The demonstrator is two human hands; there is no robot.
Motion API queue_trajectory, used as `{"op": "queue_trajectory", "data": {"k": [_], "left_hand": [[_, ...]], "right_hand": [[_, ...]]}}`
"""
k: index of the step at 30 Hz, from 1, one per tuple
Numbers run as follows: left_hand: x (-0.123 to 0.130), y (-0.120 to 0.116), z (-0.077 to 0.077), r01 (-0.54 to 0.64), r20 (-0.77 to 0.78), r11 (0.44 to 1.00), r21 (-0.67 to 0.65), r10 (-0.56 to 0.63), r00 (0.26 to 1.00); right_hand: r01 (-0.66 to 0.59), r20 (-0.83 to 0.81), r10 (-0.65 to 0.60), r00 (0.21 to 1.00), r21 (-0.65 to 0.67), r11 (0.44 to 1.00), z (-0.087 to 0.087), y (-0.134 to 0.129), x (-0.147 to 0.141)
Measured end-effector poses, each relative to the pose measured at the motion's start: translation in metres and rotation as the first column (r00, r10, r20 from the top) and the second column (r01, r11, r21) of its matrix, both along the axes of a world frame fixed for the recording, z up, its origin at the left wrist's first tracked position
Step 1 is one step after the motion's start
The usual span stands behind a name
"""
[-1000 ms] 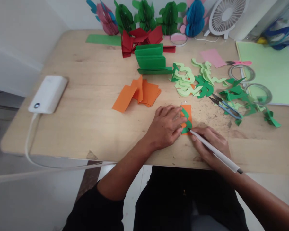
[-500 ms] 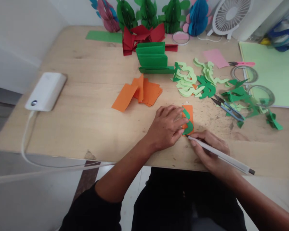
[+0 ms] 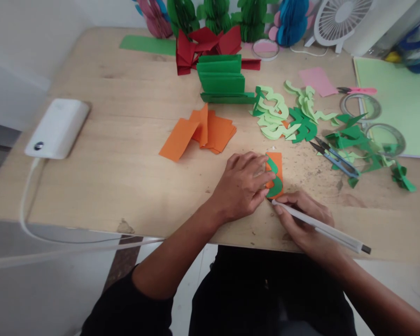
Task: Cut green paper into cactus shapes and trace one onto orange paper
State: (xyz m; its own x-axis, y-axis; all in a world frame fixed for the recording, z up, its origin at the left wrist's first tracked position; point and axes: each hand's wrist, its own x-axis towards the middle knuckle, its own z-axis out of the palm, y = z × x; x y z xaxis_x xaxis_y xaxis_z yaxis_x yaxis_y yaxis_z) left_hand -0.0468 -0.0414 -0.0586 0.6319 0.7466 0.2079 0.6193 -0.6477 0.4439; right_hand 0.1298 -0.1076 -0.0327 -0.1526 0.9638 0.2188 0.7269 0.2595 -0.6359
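Note:
A scalloped green paper cutout [image 3: 276,187] lies on an orange paper piece [image 3: 277,159] near the table's front edge. My left hand [image 3: 243,184] covers its left side, fingers bent and closed down on it, holding it against the orange paper. From the right, my right hand [image 3: 306,214] is closed around a white pen [image 3: 318,224] in a writing grip. The dark tip of the pen is at the lower edge of the orange paper, close to my left fingertips. Parts of the cutout are hidden under the fingers.
Orange sheets [image 3: 210,130], folded green paper [image 3: 221,79] and red paper [image 3: 208,44] lie farther back. Light green cutouts [image 3: 273,114], blue snips [image 3: 336,157] and green scraps [image 3: 364,144] are to the right. A white power bank [image 3: 58,128] with a cable sits left.
The view has shifted slightly. The pen tip has moved a little left along the lower edge of the orange paper. My left hand stays on the cutout.

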Motion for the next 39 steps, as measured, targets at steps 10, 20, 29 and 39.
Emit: {"op": "queue_trajectory", "data": {"k": [10,20,29,39], "left_hand": [[0.0002,-0.0007,-0.0014,0.000,0.000,1.000,0.009,0.000,1.000],[0.0005,-0.0004,-0.0012,-0.002,0.008,1.000,0.013,0.002,1.000],[0.0002,-0.0003,-0.0020,0.003,0.014,1.000,0.019,-0.003,1.000],[0.0002,-0.0001,-0.0014,0.005,-0.005,1.000,0.008,-0.005,1.000]], "right_hand": [[-0.014,0.005,0.014,1.000,-0.001,1.000,-0.0027,0.0001,0.0004],[-0.037,-0.018,0.037,0.999,0.036,0.999,-0.0044,-0.0011,0.0001],[-0.036,-0.010,0.036,0.999,0.035,0.999,-0.0066,-0.0017,0.0011],[-0.027,-0.030,0.028,0.999,0.037,0.999,-0.0049,-0.0028,0.0012]]}}
